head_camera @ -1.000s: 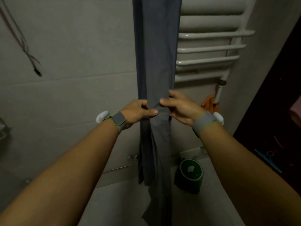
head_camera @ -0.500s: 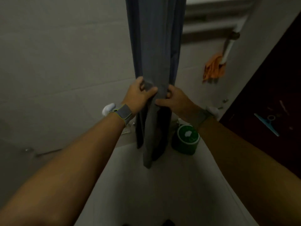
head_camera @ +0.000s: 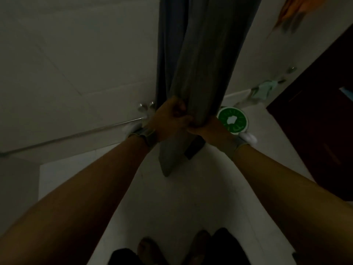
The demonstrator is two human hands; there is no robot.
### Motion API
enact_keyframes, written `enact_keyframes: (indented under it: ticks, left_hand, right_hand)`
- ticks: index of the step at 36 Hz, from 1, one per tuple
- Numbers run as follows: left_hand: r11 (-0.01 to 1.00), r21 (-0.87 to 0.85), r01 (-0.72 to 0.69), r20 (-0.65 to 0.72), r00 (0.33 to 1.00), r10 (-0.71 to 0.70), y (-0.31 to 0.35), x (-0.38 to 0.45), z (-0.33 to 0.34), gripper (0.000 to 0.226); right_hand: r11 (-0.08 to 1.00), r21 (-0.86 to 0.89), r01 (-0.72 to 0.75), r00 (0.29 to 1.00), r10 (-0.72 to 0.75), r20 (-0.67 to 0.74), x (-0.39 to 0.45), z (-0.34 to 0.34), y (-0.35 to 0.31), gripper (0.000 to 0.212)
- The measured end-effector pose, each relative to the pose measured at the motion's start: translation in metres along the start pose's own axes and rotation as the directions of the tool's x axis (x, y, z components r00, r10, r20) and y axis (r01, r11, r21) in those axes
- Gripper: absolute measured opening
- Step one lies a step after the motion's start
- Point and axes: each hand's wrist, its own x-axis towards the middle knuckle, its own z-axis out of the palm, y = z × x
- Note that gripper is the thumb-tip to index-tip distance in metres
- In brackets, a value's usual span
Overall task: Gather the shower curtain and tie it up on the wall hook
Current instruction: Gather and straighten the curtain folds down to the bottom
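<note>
Head view: my left hand [head_camera: 168, 121] and right hand [head_camera: 206, 129] squeeze the shower curtain [head_camera: 198, 73] tight | hands sit lower on it than a second ago, bunch is thinner, so gathering looks nearly done | wall hook not seen | green round tub [head_camera: 233, 119] behind has lid on, inside hidden

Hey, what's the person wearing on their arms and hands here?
Both forearms are bare, no sleeves or gloves. The left hand and right hand each have a grey fabric wrist strap, the left strap with a yellow-green edge, the right strap plain. A small white rounded piece sits on each.
</note>
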Motion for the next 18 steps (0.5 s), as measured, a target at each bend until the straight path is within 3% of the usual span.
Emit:
enact_keyframes:
  ticks: [4, 7, 9, 13, 18]
  left_hand:
    - [0.993, -0.003, -0.117, -0.104, 0.988, 0.116, -0.111, 0.021, 0.036, 0.080]
    - [0.994, 0.065, -0.092, -0.217, 0.971, 0.104, -0.177, 0.037, 0.056, 0.100]
    - [0.997, 0.021, -0.073, -0.243, 0.967, 0.076, -0.222, 0.047, 0.074, 0.112]
    - [0.976, -0.211, -0.058, -0.094, 0.995, 0.038, -0.266, 0.070, 0.088, 0.104]
    - [0.995, -0.078, -0.065, -0.017, 0.998, 0.064, -0.299, 0.081, 0.098, 0.065]
  right_hand:
    - [0.996, -0.058, 0.066, 0.995, -0.070, -0.071, 0.050, 0.044, 0.069, 0.088]
    - [0.986, -0.100, 0.135, 0.980, -0.148, -0.133, 0.072, 0.060, 0.106, 0.078]
    - [0.982, -0.074, 0.173, 0.972, -0.182, -0.151, 0.091, 0.078, 0.144, 0.062]
    - [0.980, -0.017, 0.200, 0.973, -0.200, -0.114, 0.116, 0.101, 0.191, 0.042]
    - [0.987, 0.053, 0.151, 0.984, -0.145, -0.103, 0.139, 0.128, 0.242, 0.049]
